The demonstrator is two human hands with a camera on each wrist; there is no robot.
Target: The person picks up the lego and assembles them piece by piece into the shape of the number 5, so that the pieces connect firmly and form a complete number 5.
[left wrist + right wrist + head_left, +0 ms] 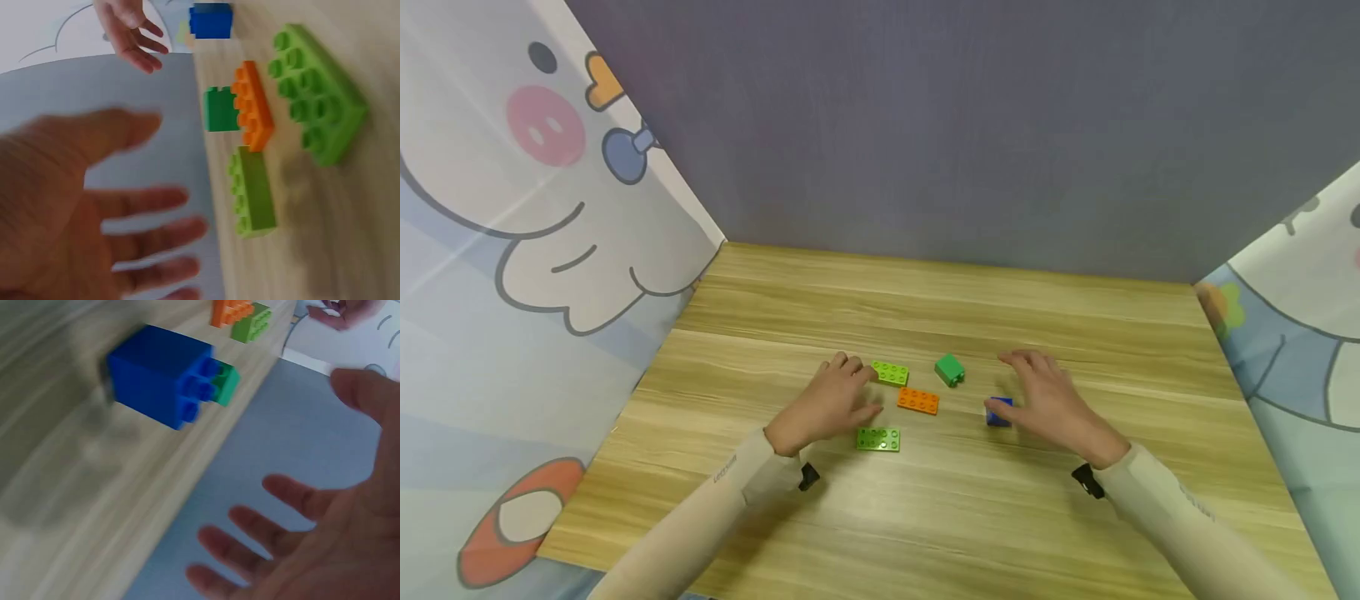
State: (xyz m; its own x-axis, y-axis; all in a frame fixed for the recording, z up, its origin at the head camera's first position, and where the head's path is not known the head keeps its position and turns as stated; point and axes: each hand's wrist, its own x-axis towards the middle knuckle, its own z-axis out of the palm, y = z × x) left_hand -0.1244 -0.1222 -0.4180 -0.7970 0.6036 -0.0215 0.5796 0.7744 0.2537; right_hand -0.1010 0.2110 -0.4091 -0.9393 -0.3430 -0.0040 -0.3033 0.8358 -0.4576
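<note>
My left hand (826,404), fingers spread and holding nothing, hovers left of the bricks. Nearest to it are a lime green brick (891,373) by its fingertips and a flat green brick (878,439) below its thumb. An orange brick (918,401) lies between these two, studs up. My right hand (1051,398) hangs with parted fingers over a blue brick (997,414), its thumb overlapping the brick in the head view. In the right wrist view the blue brick (159,375) shows its studs to the side. A darker green brick (950,370) rests farther back, between the hands.
The bricks lie on a wood-grain table (962,517). A plain grey panel (955,125) rises behind its far edge. Cartoon-printed sheets (467,333) flank it on both sides. Black wrist straps (808,477) show at the sleeve cuffs.
</note>
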